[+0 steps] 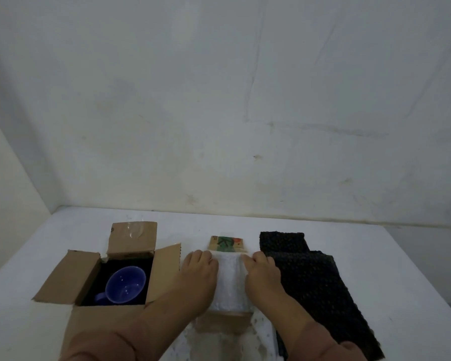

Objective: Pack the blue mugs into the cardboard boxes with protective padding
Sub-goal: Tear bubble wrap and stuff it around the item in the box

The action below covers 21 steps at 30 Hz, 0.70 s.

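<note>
A blue mug (125, 285) sits upright in an open cardboard box (89, 277) lined with black padding, at the left of the white table. In the middle stands a second small cardboard box (225, 243), covered by white foam padding (231, 280). My left hand (199, 277) and my right hand (262, 276) rest on the two sides of that white padding, fingers curled over its far edge. I cannot see what lies under the padding.
Black foam sheets (310, 280) lie flat to the right of the middle box. A grey wall rises behind the table (375, 256). The left box's flaps stand open outward.
</note>
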Tool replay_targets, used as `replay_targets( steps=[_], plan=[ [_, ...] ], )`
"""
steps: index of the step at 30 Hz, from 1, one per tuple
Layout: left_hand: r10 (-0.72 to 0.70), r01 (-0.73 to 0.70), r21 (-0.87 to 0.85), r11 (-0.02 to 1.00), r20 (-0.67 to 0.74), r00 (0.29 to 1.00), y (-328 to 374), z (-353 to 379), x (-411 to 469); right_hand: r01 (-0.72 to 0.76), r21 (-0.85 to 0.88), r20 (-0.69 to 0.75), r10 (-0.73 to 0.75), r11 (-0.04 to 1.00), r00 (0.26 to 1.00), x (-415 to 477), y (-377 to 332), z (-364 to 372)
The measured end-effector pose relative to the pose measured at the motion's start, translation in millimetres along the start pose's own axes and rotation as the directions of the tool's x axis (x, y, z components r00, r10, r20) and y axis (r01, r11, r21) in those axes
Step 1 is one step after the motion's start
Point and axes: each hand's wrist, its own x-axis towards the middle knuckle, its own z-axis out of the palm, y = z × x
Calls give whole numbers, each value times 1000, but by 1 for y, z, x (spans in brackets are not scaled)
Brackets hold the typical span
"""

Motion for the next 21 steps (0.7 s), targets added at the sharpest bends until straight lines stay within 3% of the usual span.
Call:
replay_targets(
  steps=[2, 6, 8, 11, 21],
  plan=[
    [41, -43, 43, 998, 59, 997, -3, 0, 0, 21, -82, -3, -21, 996, 1000, -4, 0, 0],
    [107, -125, 84, 989, 192, 976, -9, -10, 3, 243, -338, -179, -316, 909, 932, -9, 4, -4],
    [137, -169, 109, 980, 249, 959, -9, -14, 4, 350, -324, -44, -383, 879, 923, -7, 7, -4],
    [168, -217, 137, 966, 306, 937, -8, -15, 7, 351, -212, 290, -284, 912, 914, -2, 11, -8],
    [247, -326, 134, 936, 409, 878, -17, -12, 23, 445, -352, 512, -229, 823, 828, 16, -10, -20]
  ],
)
